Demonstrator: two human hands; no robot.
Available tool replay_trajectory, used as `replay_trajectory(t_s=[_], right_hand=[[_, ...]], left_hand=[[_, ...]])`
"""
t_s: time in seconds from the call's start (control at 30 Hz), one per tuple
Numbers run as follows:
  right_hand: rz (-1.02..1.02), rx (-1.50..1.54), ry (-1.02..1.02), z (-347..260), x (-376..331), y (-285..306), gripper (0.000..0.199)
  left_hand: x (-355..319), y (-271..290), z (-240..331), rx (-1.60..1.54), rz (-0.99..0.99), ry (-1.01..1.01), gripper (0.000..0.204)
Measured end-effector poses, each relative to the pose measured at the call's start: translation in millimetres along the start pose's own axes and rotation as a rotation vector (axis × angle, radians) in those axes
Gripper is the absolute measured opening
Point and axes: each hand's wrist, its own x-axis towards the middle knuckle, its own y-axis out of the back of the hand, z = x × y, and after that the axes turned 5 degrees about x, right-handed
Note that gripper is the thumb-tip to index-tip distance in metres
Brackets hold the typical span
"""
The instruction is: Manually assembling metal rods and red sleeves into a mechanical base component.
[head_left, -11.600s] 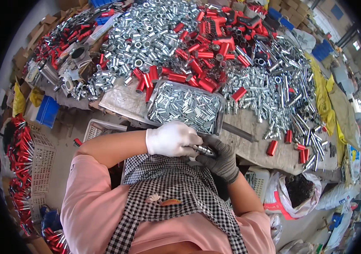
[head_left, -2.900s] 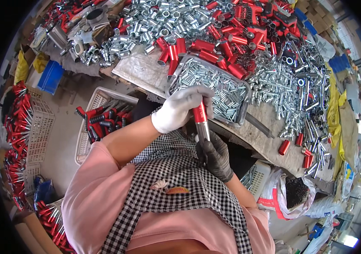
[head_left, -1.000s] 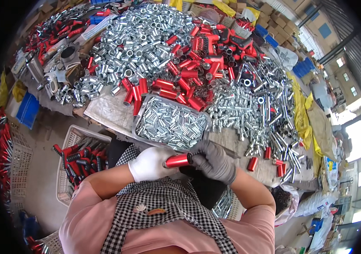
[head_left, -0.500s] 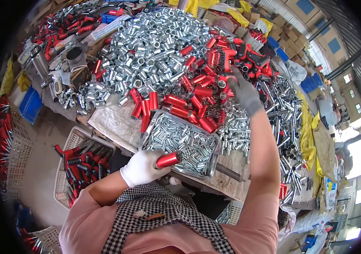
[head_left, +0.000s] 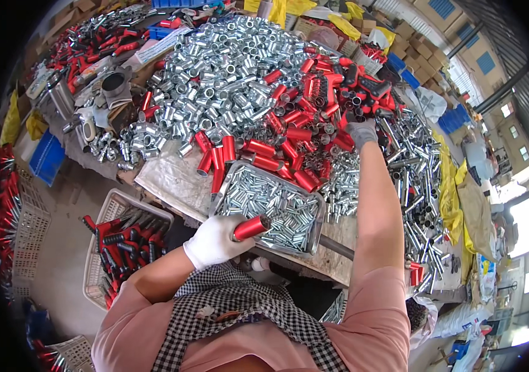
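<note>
My left hand point(head_left: 213, 240), in a white glove, is shut on a red metal tube point(head_left: 251, 227) just in front of a shallow metal tray point(head_left: 312, 235) filled with small silver parts. My right hand point(head_left: 360, 131), in a grey glove, is stretched far out onto the heap of red tubes point(head_left: 300, 127) at the table's middle right; its fingers rest among the tubes and whether it grips one cannot be told. A big pile of silver sleeves point(head_left: 221, 74) covers the table beyond the tray.
A white basket point(head_left: 111, 214) with finished red-and-black pieces stands on the floor at my lower left. Longer silver rods point(head_left: 416, 186) lie along the right of the table. More red parts point(head_left: 100, 43) and a blue bin point(head_left: 46, 158) sit at the far left.
My right hand has let go of the red tube and reached farther out onto the red pile. My left hand keeps the tube near the tray's front edge.
</note>
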Motion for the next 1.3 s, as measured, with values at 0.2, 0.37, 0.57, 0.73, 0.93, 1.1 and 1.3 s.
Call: replay_trajectory(t_s=[0.2, 0.37, 0.57, 0.73, 0.93, 1.1, 1.3], right_hand=[[-0.133, 1.125, 0.244, 32.2, -127.4, 61.9, 0.062], [-0.338, 1.574, 0.255, 96.3, -214.9, 80.3, 0.047], [-0.77, 1.397, -0.02, 111.8, -290.2, 116.2, 0.053], [-0.98, 0.653, 0.188, 87.6, -337.5, 124.1, 0.06], [-0.906, 0.479, 0.664, 78.5, -365.5, 112.5, 0.045], [-0.437, 0.094, 1.789, 82.1, -366.6, 100.3, 0.033], [-0.46, 0.128, 1.881, 80.9, -374.9, 93.8, 0.037]], left_hand=[[-12.7, -1.4, -2.7, 0.023, -0.017, -0.007, 0.026], [-19.0, -9.8, -8.2, 0.226, 0.001, -0.182, 0.028], [-16.3, -4.0, 5.8, 0.444, 0.023, -0.353, 0.018], [-24.4, -2.6, 10.6, 0.574, -0.055, -0.442, 0.022], [-39.0, -9.3, 30.8, 0.636, -0.161, -0.412, 0.025], [-35.7, -12.2, 35.5, -0.052, -1.113, 0.097, 0.029], [-45.8, -24.5, 27.9, -0.059, -1.142, 0.136, 0.022]])
